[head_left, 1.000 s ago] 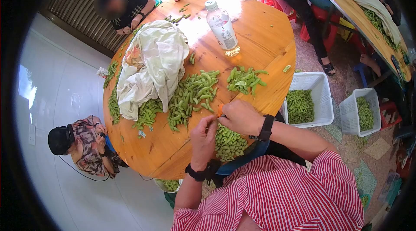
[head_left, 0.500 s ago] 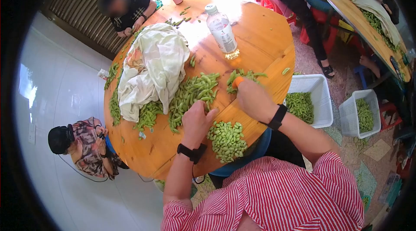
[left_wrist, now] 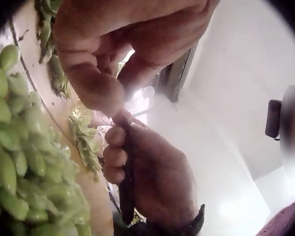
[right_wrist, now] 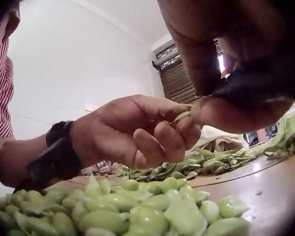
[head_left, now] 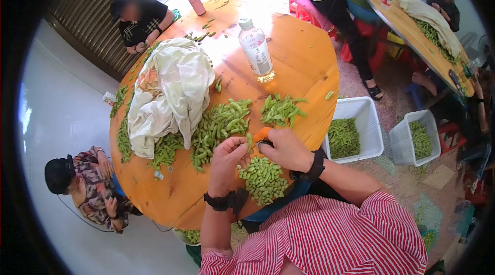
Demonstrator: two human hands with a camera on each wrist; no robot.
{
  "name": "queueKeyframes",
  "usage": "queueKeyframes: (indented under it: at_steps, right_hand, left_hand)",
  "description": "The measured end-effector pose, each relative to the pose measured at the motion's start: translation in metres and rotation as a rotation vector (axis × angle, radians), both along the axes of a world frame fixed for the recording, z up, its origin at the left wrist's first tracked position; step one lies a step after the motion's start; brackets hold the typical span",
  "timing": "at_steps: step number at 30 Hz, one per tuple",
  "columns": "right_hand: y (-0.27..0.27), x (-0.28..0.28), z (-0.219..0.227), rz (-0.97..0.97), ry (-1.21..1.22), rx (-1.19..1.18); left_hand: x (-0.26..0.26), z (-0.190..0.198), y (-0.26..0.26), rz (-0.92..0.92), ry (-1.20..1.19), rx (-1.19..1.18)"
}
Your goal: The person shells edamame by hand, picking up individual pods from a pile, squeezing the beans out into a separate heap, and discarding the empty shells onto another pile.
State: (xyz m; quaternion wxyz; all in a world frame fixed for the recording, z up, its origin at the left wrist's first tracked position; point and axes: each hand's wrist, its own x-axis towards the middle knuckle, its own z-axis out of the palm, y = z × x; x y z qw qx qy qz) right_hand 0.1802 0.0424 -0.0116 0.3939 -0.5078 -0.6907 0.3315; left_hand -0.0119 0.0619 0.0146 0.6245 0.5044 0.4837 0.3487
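Observation:
Over the near table edge my left hand (head_left: pixel 225 167) pinches a green pod (head_left: pixel 249 142) between thumb and fingers; in the right wrist view a green sliver (right_wrist: pixel 182 116) shows in that hand (right_wrist: pixel 130 129). Close against it is my right hand (head_left: pixel 290 150), with orange (head_left: pixel 262 134) on a finger. Its fingers curl round a dark, narrow tool (left_wrist: pixel 128 182) in the left wrist view. Below both hands lies a heap of shelled green beans (head_left: pixel 264 181). Whole pods (head_left: pixel 221 125) are piled beyond the left hand, and a smaller green pile (head_left: pixel 281 109) lies beyond the right.
A white cloth (head_left: pixel 170 92) covers part of the pods. A clear bottle (head_left: pixel 256 52) and a pink tumbler (head_left: pixel 194 0) stand farther back on the round table (head_left: pixel 304 63). White baskets (head_left: pixel 376 143) of pods stand at right. People sit at the left and far side.
My left hand has come back from the pod pile with a pod. The right hand has moved from the smaller pile to meet it above the beans. The head view has shifted slightly.

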Motion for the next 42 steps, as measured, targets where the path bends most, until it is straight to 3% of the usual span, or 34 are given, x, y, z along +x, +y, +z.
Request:
queueKeyframes:
  at_steps: [6,10,12,15,18,21,23,27,29,33,36,38,39,41,42]
  right_hand:
    - [0.001,-0.006,0.016,-0.015,0.136,-0.128]
    - [0.007,-0.011,0.016,0.041,0.102,-0.189]
    - [0.007,-0.016,0.013,0.039,0.243,-0.270]
    - [0.006,-0.016,0.024,0.050,0.218,-0.422]
    - [0.007,-0.016,0.025,0.076,0.113,-0.388]
    - [0.008,-0.017,0.019,0.042,-0.045,-0.246]
    - [0.005,-0.022,0.025,0.002,-0.083,-0.187]
    - [0.005,-0.030,0.025,-0.044,-0.258,0.002]
    - [0.007,-0.033,0.026,-0.042,-0.273,-0.008]
    - [0.012,-0.031,0.024,0.000,-0.266,-0.011]
    - [0.011,-0.025,0.031,0.071,-0.257,-0.025]
    - [0.009,-0.021,0.032,0.099,-0.278,-0.030]
    - [0.009,-0.019,0.033,0.127,-0.296,-0.037]
    - [0.010,-0.011,0.017,0.153,-0.237,-0.103]
    - [0.011,-0.011,0.015,0.155,-0.157,-0.173]
  left_hand:
    - [-0.005,-0.015,0.000,0.040,-0.209,-0.094]
    - [-0.012,-0.013,-0.003,0.009,-0.185,-0.068]
    - [-0.015,-0.010,-0.004,0.010,-0.179,-0.069]
    - [-0.015,-0.010,-0.005,-0.011,-0.142,-0.028]
    - [-0.015,-0.013,-0.007,0.006,-0.147,-0.019]
    - [-0.014,-0.015,-0.010,0.013,-0.067,0.084]
    - [-0.014,-0.017,-0.012,0.026,0.093,0.299]
    - [-0.009,-0.011,-0.015,0.069,0.191,0.514]
    - [-0.010,-0.011,-0.015,0.087,0.306,0.698]
    - [-0.013,-0.011,-0.014,0.066,0.326,0.740]
    - [-0.014,-0.015,-0.012,0.029,0.297,0.712]
    - [-0.015,-0.026,-0.010,-0.059,0.107,0.413]
    - [-0.016,-0.025,-0.008,-0.039,0.095,0.414]
    - [-0.020,-0.021,-0.005,-0.154,-0.175,-0.016]
    - [-0.021,-0.020,-0.004,-0.135,-0.183,-0.014]
